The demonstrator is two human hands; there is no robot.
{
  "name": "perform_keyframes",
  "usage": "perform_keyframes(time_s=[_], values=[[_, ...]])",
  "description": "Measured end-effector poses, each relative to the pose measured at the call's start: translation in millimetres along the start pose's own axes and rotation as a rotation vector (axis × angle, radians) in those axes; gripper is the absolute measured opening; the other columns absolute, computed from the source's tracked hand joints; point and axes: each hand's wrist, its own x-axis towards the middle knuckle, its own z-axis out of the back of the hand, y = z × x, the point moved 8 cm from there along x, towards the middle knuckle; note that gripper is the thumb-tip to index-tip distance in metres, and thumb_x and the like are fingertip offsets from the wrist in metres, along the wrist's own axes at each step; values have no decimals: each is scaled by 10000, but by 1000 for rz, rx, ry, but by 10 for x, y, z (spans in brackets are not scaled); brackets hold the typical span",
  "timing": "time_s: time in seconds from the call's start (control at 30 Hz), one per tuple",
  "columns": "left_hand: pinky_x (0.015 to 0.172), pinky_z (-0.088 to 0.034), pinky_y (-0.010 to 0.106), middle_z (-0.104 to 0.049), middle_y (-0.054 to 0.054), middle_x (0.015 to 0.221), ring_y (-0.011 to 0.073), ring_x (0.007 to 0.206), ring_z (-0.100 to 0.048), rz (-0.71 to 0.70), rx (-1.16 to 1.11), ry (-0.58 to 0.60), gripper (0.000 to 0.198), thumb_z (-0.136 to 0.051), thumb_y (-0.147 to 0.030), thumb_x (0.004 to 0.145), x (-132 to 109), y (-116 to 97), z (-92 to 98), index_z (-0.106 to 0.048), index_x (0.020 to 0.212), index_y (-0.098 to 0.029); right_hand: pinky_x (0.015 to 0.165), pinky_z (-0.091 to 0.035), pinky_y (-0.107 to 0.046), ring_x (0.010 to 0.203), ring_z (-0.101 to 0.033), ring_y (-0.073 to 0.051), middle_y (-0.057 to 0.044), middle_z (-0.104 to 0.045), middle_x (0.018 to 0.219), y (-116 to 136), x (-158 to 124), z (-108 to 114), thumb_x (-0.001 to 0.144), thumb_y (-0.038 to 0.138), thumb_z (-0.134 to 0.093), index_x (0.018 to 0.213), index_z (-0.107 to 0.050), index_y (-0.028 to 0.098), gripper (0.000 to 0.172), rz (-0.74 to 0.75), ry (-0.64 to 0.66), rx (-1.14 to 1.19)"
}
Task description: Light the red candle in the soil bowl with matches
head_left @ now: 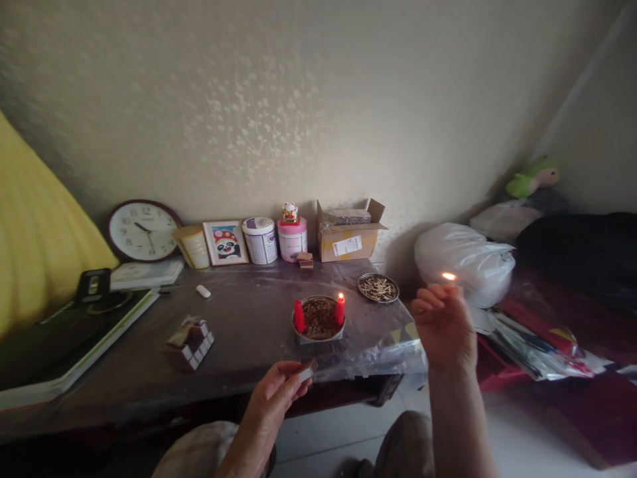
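My left hand [279, 392] is closed around a small matchbox [308, 370] just in front of the table's near edge. Raised to the right, my right hand [445, 325] pinches a burning match, whose flame [448, 276] shows above the fingers; the stick is mostly hidden. On the table a round dish [318, 335] filled with dark grains holds two red candles. The right candle [340, 310] is burning, while the left candle [298, 317] shows no flame. Behind them to the right, a plate [378, 288] is heaped with matchsticks.
A stack of matchboxes [193, 345] sits on the dark plastic-covered table [243, 312]. Along the wall stand a clock [144, 230], a framed panda picture [225, 243], canisters [259, 240] and an open cardboard box [348, 240]. White plastic bags [462, 259] lie at the right.
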Motion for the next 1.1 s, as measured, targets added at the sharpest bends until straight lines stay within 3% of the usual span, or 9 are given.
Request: perform_keyframes(time_s=[0.1, 0.2, 0.27, 0.4, 0.6, 0.8, 0.9, 1.0, 1.1], values=[[811, -482, 317, -749, 37, 820, 192, 819, -666, 3, -14, -1, 352, -817, -453, 609, 6, 13, -8, -721, 811, -182, 438, -340, -186, 470, -353, -74, 71, -395, 559, 66, 32, 115, 732, 557, -650, 615, -503, 215, 390, 1, 24, -263], [799, -484, 303, -754, 37, 826, 186, 815, -669, 3, -18, 11, 351, -816, -456, 610, 12, 24, -13, -724, 812, -185, 442, -348, -210, 503, -427, -99, 40, -491, 557, -12, 54, 283, 632, 397, -781, 602, -568, 196, 295, -11, -3, -468], [787, -487, 297, -760, 39, 838, 180, 805, -672, 10, -19, 13, 348, -822, -455, 602, 29, 40, -1, -726, 805, -188, 453, -351, -204, 506, -432, -94, 43, -510, 576, 28, 67, 390, 626, 364, -789, 631, -585, 195, 265, 19, -45, -443], [784, -490, 294, -767, 40, 858, 177, 801, -679, 31, -34, 11, 338, -833, -438, 593, 64, 67, 8, -729, 799, -191, 423, -345, -191, 421, -354, -81, 79, -439, 522, 88, 64, 459, 811, 534, -555, 601, -533, 235, 366, 31, -17, -371], [798, -489, 307, -763, 45, 860, 189, 817, -673, 30, -8, 22, 317, -811, -434, 630, 53, 98, 15, -728, 817, -192, 457, -398, -169, 470, -480, -82, 62, -577, 505, -396, 23, 682, 663, 329, -746, 624, -685, 181, 165, -80, -65, -613], [835, -491, 339, -762, 58, 937, 215, 878, -671, 43, 11, 51, 317, -779, -452, 663, 68, 146, 68, -725, 852, -205, 547, -458, -227, 548, -566, -121, 12, -632, 562, -687, 61, 965, 573, 385, -807, 662, -691, 160, 269, -147, -160, -594], [845, -492, 347, -761, 63, 950, 216, 878, -668, 51, 13, 59, 312, -775, -449, 669, 70, 159, 68, -722, 855, -204, 574, -495, -265, 574, -590, -135, -6, -646, 620, -576, 76, 937, 529, 421, -828, 666, -669, 164, 332, -157, -181, -525], [825, -498, 359, -763, 73, 913, 224, 846, -670, 55, 18, 37, 328, -785, -456, 651, 83, 168, 77, -719, 834, -193, 564, -495, -242, 578, -569, -102, 11, -635, 691, -208, 31, 783, 558, 421, -822, 674, -635, 197, 314, -108, -155, -377], [824, -497, 366, -763, 81, 918, 229, 841, -672, 65, 26, 19, 337, -795, -456, 637, 105, 174, 75, -718, 824, -186, 420, -372, -159, 435, -400, -43, 73, -496, 567, 165, -53, 556, 643, 382, -792, 615, -557, 223, 286, -21, -8, -9]])
